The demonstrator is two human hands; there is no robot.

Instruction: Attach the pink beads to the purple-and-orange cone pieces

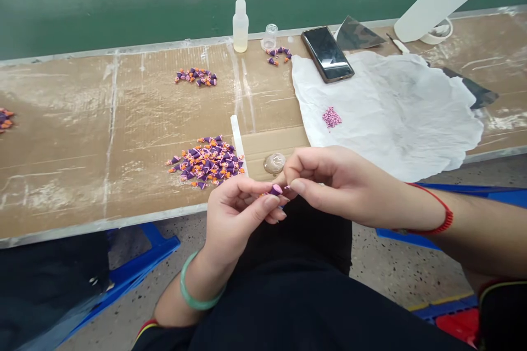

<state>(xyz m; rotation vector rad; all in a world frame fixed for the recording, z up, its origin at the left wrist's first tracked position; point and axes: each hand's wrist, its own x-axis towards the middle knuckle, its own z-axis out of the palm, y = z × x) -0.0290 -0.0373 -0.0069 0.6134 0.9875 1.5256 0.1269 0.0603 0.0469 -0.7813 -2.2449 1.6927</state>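
Observation:
My left hand pinches a small purple figurine between thumb and fingers, its round pink end turned toward my right hand. Thumb and forefinger of my right hand are closed at the figurine's side on a tiny pink piece, too small to make out well. Just beyond the fingers lies a clear, rounded dish on a piece of cardboard. To the left is a heap of purple, pink and orange figurines. Tiny pink pieces form a small pile on the white paper sheet.
A dropper bottle stands upright at the table's back edge, beside a clear cap. A phone overlaps the paper. Smaller figurine groups lie farther back. A white strip borders the heap. At right are a tape roll and a thin tool.

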